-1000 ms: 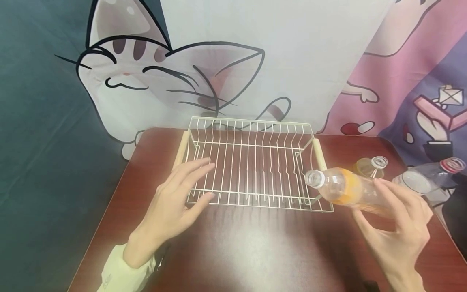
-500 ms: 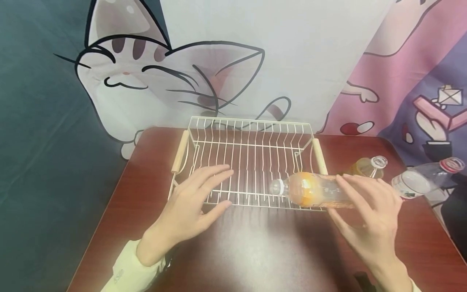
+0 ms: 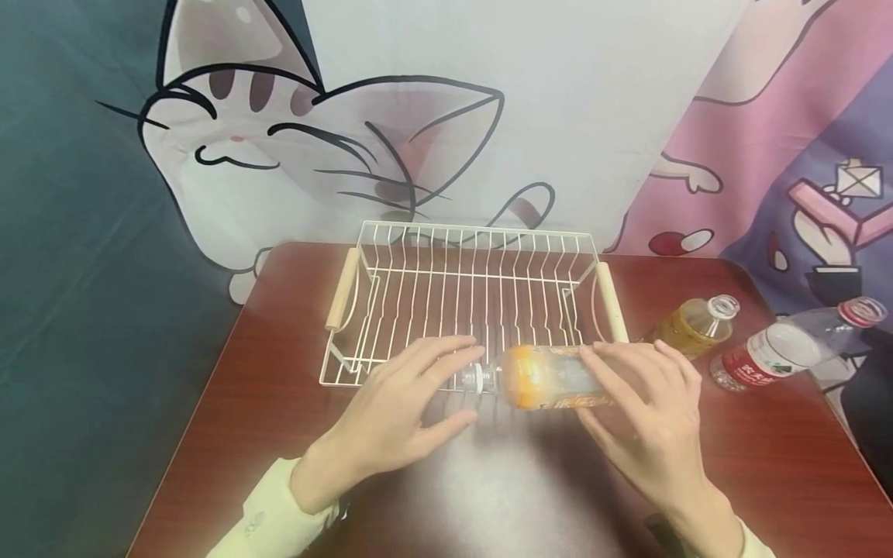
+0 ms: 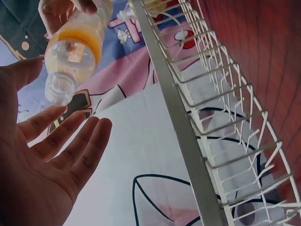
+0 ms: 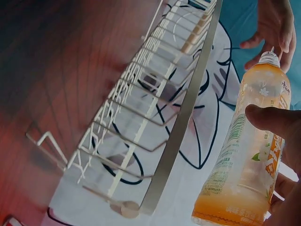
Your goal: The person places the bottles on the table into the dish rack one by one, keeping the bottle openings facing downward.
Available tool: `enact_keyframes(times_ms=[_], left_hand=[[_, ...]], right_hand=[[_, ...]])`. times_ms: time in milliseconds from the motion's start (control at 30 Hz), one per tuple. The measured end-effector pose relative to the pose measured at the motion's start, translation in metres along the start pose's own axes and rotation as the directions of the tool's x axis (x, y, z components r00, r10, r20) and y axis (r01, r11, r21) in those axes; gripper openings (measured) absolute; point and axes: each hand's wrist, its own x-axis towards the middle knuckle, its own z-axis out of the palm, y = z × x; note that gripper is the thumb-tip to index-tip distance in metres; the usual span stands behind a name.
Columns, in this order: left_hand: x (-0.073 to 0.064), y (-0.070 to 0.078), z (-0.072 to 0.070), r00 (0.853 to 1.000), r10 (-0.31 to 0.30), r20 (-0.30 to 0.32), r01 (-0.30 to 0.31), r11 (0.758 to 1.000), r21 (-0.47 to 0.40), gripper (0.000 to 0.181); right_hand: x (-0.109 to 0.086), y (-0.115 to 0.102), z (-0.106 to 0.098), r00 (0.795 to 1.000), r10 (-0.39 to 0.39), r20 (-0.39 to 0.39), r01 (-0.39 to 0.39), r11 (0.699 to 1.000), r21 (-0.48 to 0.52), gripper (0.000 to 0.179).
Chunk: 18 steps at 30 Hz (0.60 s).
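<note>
A clear bottle with an orange band lies sideways in the air, its neck pointing left. My right hand grips its base end, thumb below and fingers above; the right wrist view shows the thumb pressed on the printed side of the bottle, with some orange liquid at the base end. My left hand is beside the neck, fingers spread and thumb apart. In the left wrist view the bottle mouth is between that thumb and the fingertips, with nothing gripped. Both hands are over the front edge of a cream wire rack.
The rack stands at the back of a reddish-brown table, with a left wooden handle and a right one. To its right are a bottle of yellow liquid and a red-labelled bottle. A cartoon-cat cloth hangs behind.
My right hand has carried the bottle leftward from the right handle to the rack's front middle, levelling it. My left hand has moved right, toward the bottle's neck.
</note>
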Motion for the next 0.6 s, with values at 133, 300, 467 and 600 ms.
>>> enact_keyframes(times_ms=[133, 300, 467, 600], left_hand=[[0.000, 0.002, 0.005, 1.000, 0.001, 0.026, 0.000, 1.000, -0.007, 0.070], [0.000, 0.003, 0.012, 0.999, 0.006, 0.032, -0.005, 1.000, -0.030, 0.076], [0.001, 0.003, 0.017, 0.999, 0.021, 0.025, -0.019, 0.997, -0.081, 0.079], [0.001, 0.004, 0.019, 0.999, 0.017, 0.031, -0.014, 0.995, -0.095, 0.078]], right_hand=[[-0.002, -0.004, 0.004, 1.000, -0.020, 0.003, 0.020, 1.000, 0.000, 0.043], [-0.003, -0.008, 0.007, 0.999, -0.037, 0.014, 0.037, 0.999, 0.010, 0.043], [-0.002, -0.010, 0.009, 0.998, -0.055, 0.008, 0.055, 0.998, 0.019, 0.042], [-0.001, -0.012, 0.011, 0.998, -0.067, -0.005, 0.067, 0.997, 0.026, 0.041]])
